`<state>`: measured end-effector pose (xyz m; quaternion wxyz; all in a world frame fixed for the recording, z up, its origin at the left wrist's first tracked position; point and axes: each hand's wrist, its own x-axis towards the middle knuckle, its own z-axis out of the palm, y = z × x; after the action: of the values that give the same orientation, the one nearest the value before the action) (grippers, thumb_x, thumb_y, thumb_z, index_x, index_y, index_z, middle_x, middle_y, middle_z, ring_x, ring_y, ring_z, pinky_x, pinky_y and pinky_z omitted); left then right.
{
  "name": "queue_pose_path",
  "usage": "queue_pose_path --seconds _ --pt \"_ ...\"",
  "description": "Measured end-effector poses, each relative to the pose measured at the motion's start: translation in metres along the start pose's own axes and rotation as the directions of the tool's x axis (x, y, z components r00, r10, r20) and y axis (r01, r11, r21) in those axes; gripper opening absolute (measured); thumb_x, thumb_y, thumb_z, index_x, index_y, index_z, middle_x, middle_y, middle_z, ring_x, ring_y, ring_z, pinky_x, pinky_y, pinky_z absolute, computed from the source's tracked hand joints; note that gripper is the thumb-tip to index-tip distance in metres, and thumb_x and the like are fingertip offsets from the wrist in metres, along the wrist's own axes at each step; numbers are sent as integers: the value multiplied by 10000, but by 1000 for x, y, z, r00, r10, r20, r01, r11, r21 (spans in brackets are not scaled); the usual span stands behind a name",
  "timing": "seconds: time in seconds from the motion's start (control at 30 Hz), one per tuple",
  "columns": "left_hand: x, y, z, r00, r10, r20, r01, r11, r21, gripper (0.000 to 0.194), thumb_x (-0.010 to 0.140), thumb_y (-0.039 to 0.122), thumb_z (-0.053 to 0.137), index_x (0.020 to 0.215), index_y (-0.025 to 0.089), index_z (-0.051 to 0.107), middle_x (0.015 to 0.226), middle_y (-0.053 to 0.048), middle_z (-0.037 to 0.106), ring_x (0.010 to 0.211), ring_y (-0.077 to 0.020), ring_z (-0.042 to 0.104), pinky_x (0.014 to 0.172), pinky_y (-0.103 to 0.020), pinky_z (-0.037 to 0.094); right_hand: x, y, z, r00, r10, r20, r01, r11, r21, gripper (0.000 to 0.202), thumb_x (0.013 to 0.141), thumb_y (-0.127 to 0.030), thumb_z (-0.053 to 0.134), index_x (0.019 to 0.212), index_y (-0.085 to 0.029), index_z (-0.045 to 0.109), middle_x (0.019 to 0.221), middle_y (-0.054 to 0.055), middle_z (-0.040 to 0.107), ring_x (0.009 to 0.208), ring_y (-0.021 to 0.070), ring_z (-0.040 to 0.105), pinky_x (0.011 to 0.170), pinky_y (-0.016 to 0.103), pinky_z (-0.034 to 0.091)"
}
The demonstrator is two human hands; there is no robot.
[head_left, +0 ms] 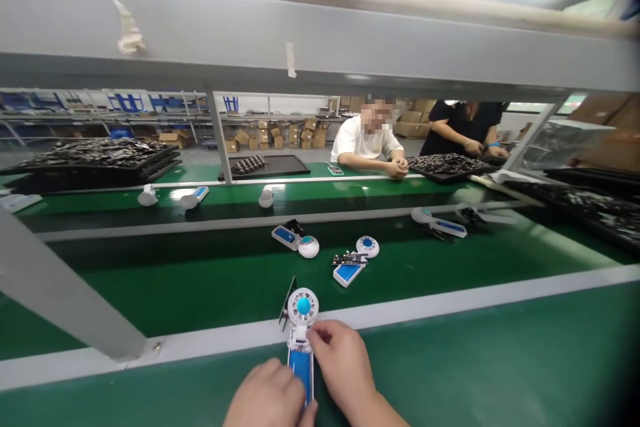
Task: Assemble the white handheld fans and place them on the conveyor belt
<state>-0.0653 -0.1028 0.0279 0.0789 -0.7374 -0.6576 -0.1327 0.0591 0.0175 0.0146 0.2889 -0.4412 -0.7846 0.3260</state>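
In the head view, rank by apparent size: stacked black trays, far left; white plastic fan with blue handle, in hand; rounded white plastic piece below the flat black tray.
1. Stacked black trays
2. White plastic fan
3. Rounded white plastic piece

No txt, nos. or signs legible. White plastic handheld device w/ round slotted head (300,333): nil readable. Thin black circuit board (287,305) just left of device & brown cardboard boxes (307,135) far beyond it: any print too sm./blurry.
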Motion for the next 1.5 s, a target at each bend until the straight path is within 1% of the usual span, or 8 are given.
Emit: queue_pose_path --seconds 0.2,0.33,0.7,0.83,0.93,1.1,1.33,1.5 --pt "41 -95 -39 988 -39 148 71 973 -219 480 828 128 551 1280 282 600 1457 -64 516 1397 -303 394 1089 -517 405 3 3 4 999 -38 35 28 970 241 170 861 -178 576 821 -213 737 796 20 699 725 172 656 681 245 499" --pt "66 -119 -33 960 99 264 -19 957 -288 461 786 233 715 1229 333 640 1483 -30 492 1461 -316 272 1130 -540 336 3 2 2 993 -108 36 84 905 418 166 850 -172 565 796 -201 719 811 31 673 728 167 632 658 243 480" --pt "67 -102 -9 949 267 166 -181 896 -406 44 928 241 507 957 212 524 974 -54 623 930 -214 580 966 -466 439 4 4 6 990 -108 90 70 934 349 150 739 -69 556 659 -184 608 686 -12 575 632 125 542 594 225 407" --pt "54 -90 -18 946 148 288 38 833 -552 163 927 224 445 1085 241 479 879 -11 603 762 -181 547 725 -323 463 1 5 6 977 -204 59 177 935 308 143 786 -90 528 714 -186 606 735 10 599 691 144 569 634 243 424" --pt "47 -71 -19 917 44 397 293 601 -743 388 796 201 600 1151 244 450 931 3 620 809 -172 586 709 -270 482 -3 1 8 960 -280 -18 274 926 259 134 768 -93 525 696 -186 590 720 18 602 697 155 570 636 252 419" --pt "41 -40 -7 828 -324 459 554 339 -760 75 828 193 549 897 197 578 886 -23 673 844 -178 648 787 -288 514 -9 -8 15 963 -248 -106 266 939 218 134 724 -85 530 639 -189 535 683 7 609 678 149 572 631 245 405" --pt "30 -42 1 980 -158 118 197 758 -622 224 922 189 513 1037 245 696 1014 -38 730 901 -154 693 806 -233 557 -12 -16 16 967 -224 -125 240 961 136 130 719 -112 530 618 -191 507 662 -4 593 644 136 544 619 247 375" --pt "23 -44 4 994 12 -111 -55 917 -394 281 921 137 487 1130 219 657 1034 -73 732 897 -165 714 801 -243 595 -13 -18 17 972 -194 -130 204 976 73 139 687 -106 518 593 -193 464 642 -12 576 618 130 520 604 253 350"
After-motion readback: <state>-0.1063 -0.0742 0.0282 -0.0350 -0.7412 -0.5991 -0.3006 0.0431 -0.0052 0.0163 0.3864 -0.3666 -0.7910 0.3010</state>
